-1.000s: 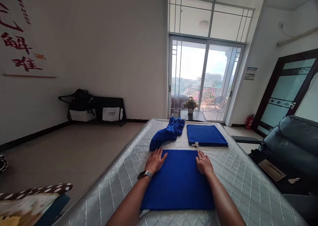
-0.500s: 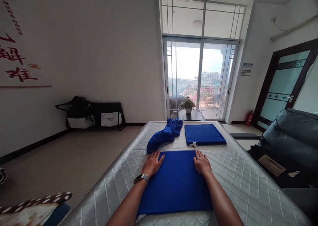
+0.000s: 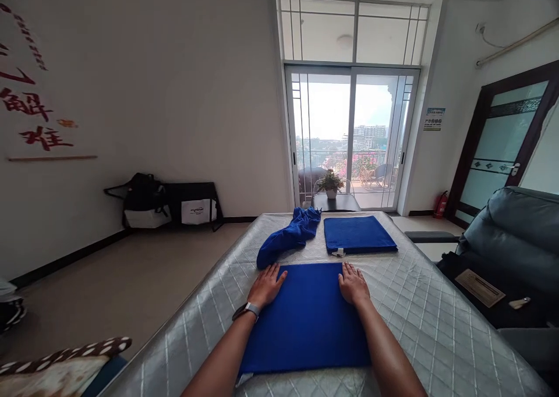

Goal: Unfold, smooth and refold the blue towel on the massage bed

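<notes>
A person's left hand [image 3: 265, 286], a watch [image 3: 247, 311] at the wrist, lay open and palm down along the left edge of a flat blue cloth [image 3: 308, 321], near its far corner. Just beyond the fingertips sprawled a crumpled blue cloth [image 3: 286, 238], twisted and, by its look, not yet put in order; whether the fingers touched it could not be told. The flat cloth rested on a silver quilted surface [image 3: 209, 321], its top smooth and its edges straight, apparently close to finished, though its layers were not visible. The right hand [image 3: 354, 284], also open with fingers extended, pressed near the opposite far corner. Beyond it sat a neat blue bundle [image 3: 358, 234], seemingly complete, a white tag [image 3: 339, 252] at its near edge. By that count, the crumpled piece was the main work left, and the only object crowding the left hand.

Around the room, from left, a scroll with red characters [image 3: 41, 117] hung above the floor, a dotted fabric item [image 3: 78, 350] jutted in at the lower corner, and a black bag [image 3: 144, 193] stood by the wall. A potted plant [image 3: 331, 183] stood past the surface's far end, a fire extinguisher [image 3: 440, 205] by the door, and a dark armchair [image 3: 519, 228] at right, all clear of the hands.
</notes>
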Available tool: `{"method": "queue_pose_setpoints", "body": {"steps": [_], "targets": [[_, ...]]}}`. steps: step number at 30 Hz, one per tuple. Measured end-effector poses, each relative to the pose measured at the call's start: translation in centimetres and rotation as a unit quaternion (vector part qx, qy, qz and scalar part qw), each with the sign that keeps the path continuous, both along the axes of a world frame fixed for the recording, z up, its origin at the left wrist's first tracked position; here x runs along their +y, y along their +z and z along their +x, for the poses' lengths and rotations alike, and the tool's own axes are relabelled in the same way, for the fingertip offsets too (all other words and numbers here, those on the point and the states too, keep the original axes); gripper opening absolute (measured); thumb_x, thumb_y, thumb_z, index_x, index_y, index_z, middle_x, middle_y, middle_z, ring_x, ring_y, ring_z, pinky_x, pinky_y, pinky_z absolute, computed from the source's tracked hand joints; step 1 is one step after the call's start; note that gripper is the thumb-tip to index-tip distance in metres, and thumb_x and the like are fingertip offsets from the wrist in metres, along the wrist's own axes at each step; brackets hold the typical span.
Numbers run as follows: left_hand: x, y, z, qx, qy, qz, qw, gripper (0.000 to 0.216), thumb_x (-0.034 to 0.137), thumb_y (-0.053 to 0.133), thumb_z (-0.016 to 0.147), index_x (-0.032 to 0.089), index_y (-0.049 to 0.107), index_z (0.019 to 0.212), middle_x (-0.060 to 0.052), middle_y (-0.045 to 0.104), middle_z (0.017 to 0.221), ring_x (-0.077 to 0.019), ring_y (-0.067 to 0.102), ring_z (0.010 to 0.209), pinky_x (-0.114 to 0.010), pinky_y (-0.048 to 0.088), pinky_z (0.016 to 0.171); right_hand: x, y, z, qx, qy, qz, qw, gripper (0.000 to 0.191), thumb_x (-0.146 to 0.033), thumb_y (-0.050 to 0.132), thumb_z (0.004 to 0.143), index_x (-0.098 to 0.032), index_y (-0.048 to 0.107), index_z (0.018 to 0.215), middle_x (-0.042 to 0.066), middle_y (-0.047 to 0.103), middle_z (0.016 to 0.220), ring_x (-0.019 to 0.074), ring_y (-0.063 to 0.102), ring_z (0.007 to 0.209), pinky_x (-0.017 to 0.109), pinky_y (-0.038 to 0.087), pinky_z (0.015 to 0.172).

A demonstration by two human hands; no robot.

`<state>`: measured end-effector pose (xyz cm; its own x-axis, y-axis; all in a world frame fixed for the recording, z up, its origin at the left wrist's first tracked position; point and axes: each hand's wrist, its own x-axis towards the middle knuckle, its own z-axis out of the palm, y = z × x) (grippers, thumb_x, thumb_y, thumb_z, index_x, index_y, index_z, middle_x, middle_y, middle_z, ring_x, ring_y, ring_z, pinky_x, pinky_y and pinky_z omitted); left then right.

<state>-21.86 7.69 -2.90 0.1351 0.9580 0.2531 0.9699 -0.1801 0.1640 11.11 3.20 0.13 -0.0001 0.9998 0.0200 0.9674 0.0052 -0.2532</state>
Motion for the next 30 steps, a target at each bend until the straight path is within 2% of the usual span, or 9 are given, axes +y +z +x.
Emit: {"method": "queue_pose_setpoints", "body": {"steps": [2,5,8,10,13,16,19,23,30], "targets": [[-0.3,0.6,0.1,0.001,0.011,-0.001,1.000,0.068,0.060,0.022,0.099,0.018,0.050,0.145,-0.011,0.052,0.153,-0.0270,0.043,0.144,-0.043,0.032,0.117,0.0,-0.1,0.0,0.003,0.001,0.001,1.000,0.066,-0.040,0.018,0.100,-0.012,0.020,0.160,0.005,0.017,0.168,0.0155,0.011,0.154,0.037,0.006,0.124],[-1.2,1.9,0.8,-0.001,0.047,0.020,0.999,0.068,0.056,0.019,0.100,0.014,0.058,0.137,-0.017,0.059,0.145,-0.0323,0.049,0.138,-0.049,0.036,0.113,0.1,-0.2,0.1,0.009,0.000,0.001,1.000,0.066,-0.039,0.020,0.100,-0.012,0.020,0.161,0.005,0.018,0.167,0.0159,0.011,0.154,0.037,0.005,0.124],[-2.2,3.3,3.3,-0.002,0.045,0.054,0.998,0.063,0.049,0.018,0.101,0.015,0.064,0.127,-0.019,0.063,0.137,-0.0345,0.053,0.131,-0.051,0.038,0.110,0.2,-0.3,0.0,0.015,-0.002,0.003,1.000,0.065,-0.039,0.021,0.101,-0.013,0.020,0.161,0.005,0.018,0.167,0.0161,0.012,0.154,0.037,0.005,0.124],[-2.5,3.9,6.4,-0.003,0.000,0.066,0.998,0.054,0.045,0.024,0.101,0.018,0.065,0.125,-0.015,0.064,0.135,-0.0308,0.056,0.128,-0.045,0.040,0.109,0.3,-0.4,0.0,0.017,-0.005,0.005,1.000,0.065,-0.039,0.021,0.101,-0.014,0.020,0.161,0.005,0.018,0.167,0.0162,0.012,0.154,0.037,0.005,0.124],[-2.8,3.8,12.6,-0.014,-0.082,0.071,0.994,0.046,0.043,0.033,0.101,0.023,0.065,0.126,-0.010,0.066,0.134,-0.0258,0.058,0.126,-0.038,0.043,0.108,0.3,-0.4,0.0,0.014,-0.008,0.007,1.000,0.064,-0.039,0.021,0.101,-0.014,0.020,0.161,0.005,0.018,0.167,0.0167,0.013,0.154,0.037,0.005,0.124],[-3.0,2.9,18.6,-0.031,-0.137,0.074,0.987,0.048,0.047,0.032,0.102,0.024,0.062,0.132,-0.011,0.064,0.139,-0.0259,0.055,0.131,-0.040,0.042,0.111,0.1,-0.4,0.3,0.001,0.004,0.008,1.000,0.063,-0.032,0.021,0.100,-0.014,0.022,0.161,0.003,0.018,0.167,0.0160,0.014,0.154,0.036,0.006,0.124],[-3.1,1.9,21.8,-0.044,-0.165,0.066,0.983,0.053,0.046,0.026,0.104,0.022,0.058,0.138,-0.013,0.059,0.145,-0.0257,0.050,0.138,-0.043,0.037,0.116,0.0,-0.5,0.5,-0.013,0.018,0.006,1.000,0.064,-0.023,0.023,0.097,-0.014,0.023,0.160,0.000,0.015,0.168,0.0146,0.013,0.154,0.033,0.007,0.123],[-2.7,0.8,21.0,-0.046,-0.161,0.036,0.985,0.062,0.052,0.021,0.103,0.017,0.052,0.145,-0.016,0.052,0.152,-0.0280,0.043,0.144,-0.047,0.033,0.119,0.2,-0.6,0.5,-0.017,0.014,0.005,1.000,0.063,-0.028,0.020,0.099,-0.013,0.020,0.161,0.002,0.016,0.168,0.0159,0.013,0.154,0.035,0.007,0.124],[-1.8,0.9,14.6,-0.024,-0.121,-0.008,0.992,0.074,0.065,0.017,0.100,0.020,0.043,0.152,-0.012,0.039,0.161,-0.0276,0.030,0.151,-0.049,0.024,0.123,0.5,-0.4,0.0,-0.012,-0.004,0.003,1.000,0.065,-0.040,0.018,0.101,-0.014,0.018,0.161,0.003,0.017,0.168,0.0166,0.014,0.154,0.037,0.006,0.124]]}}
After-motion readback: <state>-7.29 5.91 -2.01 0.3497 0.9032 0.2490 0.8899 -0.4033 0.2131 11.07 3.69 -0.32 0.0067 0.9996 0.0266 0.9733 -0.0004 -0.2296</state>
